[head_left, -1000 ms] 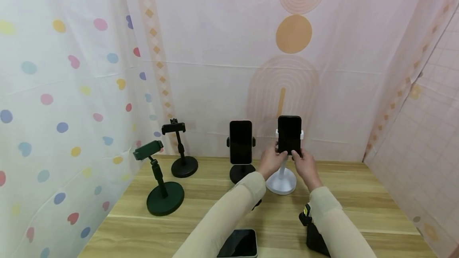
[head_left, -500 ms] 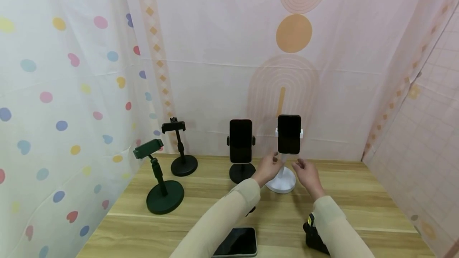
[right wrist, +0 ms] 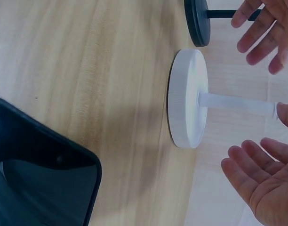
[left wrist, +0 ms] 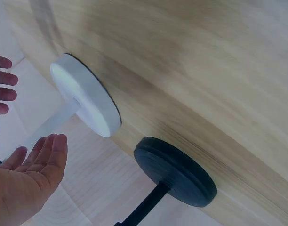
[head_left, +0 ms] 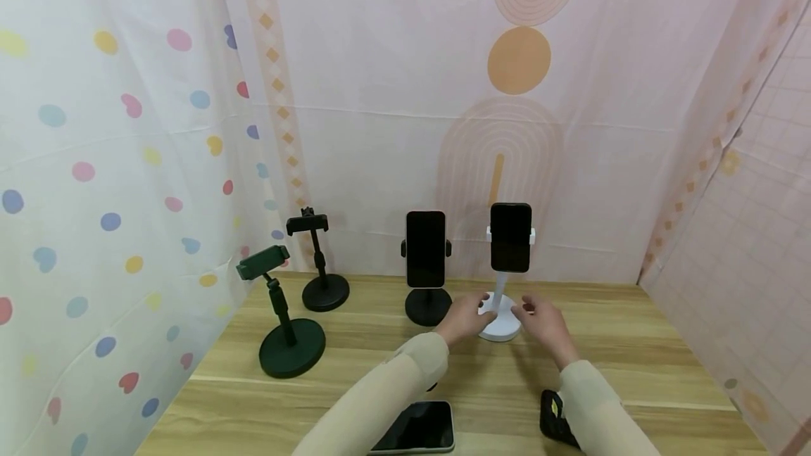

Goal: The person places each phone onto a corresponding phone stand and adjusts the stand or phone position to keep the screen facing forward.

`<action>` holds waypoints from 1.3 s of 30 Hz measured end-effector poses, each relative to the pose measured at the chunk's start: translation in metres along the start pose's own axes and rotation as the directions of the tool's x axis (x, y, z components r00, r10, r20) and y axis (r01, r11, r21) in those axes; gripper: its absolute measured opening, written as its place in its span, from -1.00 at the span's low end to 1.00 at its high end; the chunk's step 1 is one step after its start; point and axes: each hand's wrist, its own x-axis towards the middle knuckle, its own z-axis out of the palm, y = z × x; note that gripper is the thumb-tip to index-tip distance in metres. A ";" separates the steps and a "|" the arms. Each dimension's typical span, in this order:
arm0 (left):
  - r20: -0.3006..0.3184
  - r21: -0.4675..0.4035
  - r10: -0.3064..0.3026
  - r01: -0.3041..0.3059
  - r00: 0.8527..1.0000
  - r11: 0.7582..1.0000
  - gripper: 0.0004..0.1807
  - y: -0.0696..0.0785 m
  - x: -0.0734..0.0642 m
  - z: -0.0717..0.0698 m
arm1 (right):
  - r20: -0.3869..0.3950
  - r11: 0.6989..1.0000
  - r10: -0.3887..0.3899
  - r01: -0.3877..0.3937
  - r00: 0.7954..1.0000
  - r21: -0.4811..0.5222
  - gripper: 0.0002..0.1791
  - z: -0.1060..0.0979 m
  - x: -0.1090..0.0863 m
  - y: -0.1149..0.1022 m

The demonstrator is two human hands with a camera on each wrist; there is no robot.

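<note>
A black phone (head_left: pixel 510 238) stands upright in the white clamp of a phone stand, whose round white base (head_left: pixel 500 331) rests on the table. My left hand (head_left: pixel 467 319) and right hand (head_left: pixel 543 324) are on either side of this stand's lower part, below the phone. Neither holds anything. The left wrist view shows my left hand (left wrist: pixel 33 181) palm up beside the white pole (left wrist: pixel 52 122). Loosely extended fingers show on my right hand (right wrist: pixel 264 181) in the right wrist view, apart from the white base (right wrist: pixel 187 99).
Another phone (head_left: pixel 425 248) stands upright in a black stand (head_left: pixel 428 308). At left are a green phone stand (head_left: pixel 291 348) and a black one (head_left: pixel 326 293). A phone (head_left: pixel 421 428) lies in front, partly behind my left sleeve. A dark object (head_left: pixel 554 417) is beside my right sleeve.
Both hands have let go of the phone in the white stand, then lowered and drawn slightly back toward the base. That phone stays upright in its clamp.
</note>
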 end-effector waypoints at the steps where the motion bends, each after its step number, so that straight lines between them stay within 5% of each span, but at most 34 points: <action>1: 0.008 0.030 0.005 -0.005 1.000 1.000 -0.51 -0.001 -0.001 0.000 | 0.006 1.000 -0.013 0.013 1.000 -0.019 -0.47 0.000 -0.002 0.000; 10: 0.048 0.312 0.025 -0.039 0.999 0.949 -0.55 -0.010 -0.020 -0.005 | 0.095 0.980 -0.055 0.072 0.994 -0.183 -0.51 0.006 -0.020 -0.006; 18: 0.078 0.622 0.045 -0.083 0.996 0.778 -0.62 -0.019 -0.044 -0.009 | 0.180 0.935 -0.015 0.078 0.984 -0.347 -0.54 0.013 -0.037 -0.006; 21: 0.077 0.667 0.031 -0.075 0.997 0.741 -0.73 -0.023 -0.054 -0.012 | 0.191 0.924 -0.025 0.095 0.981 -0.370 -0.54 0.016 -0.045 -0.007; 26: 0.060 0.674 0.031 -0.063 0.998 0.736 -0.71 -0.036 -0.072 -0.016 | 0.200 0.912 -0.053 0.129 0.978 -0.390 -0.58 0.019 -0.059 -0.007; 34: 0.018 0.580 -0.013 0.000 1.000 0.815 -0.74 -0.055 -0.109 -0.032 | 0.257 0.920 0.023 0.080 0.966 -0.384 -0.59 0.018 -0.079 -0.004; 39: -0.020 0.559 -0.029 0.036 0.999 0.828 -0.73 -0.066 -0.126 -0.043 | 0.268 0.914 0.057 0.058 0.962 -0.402 -0.56 0.017 -0.086 -0.003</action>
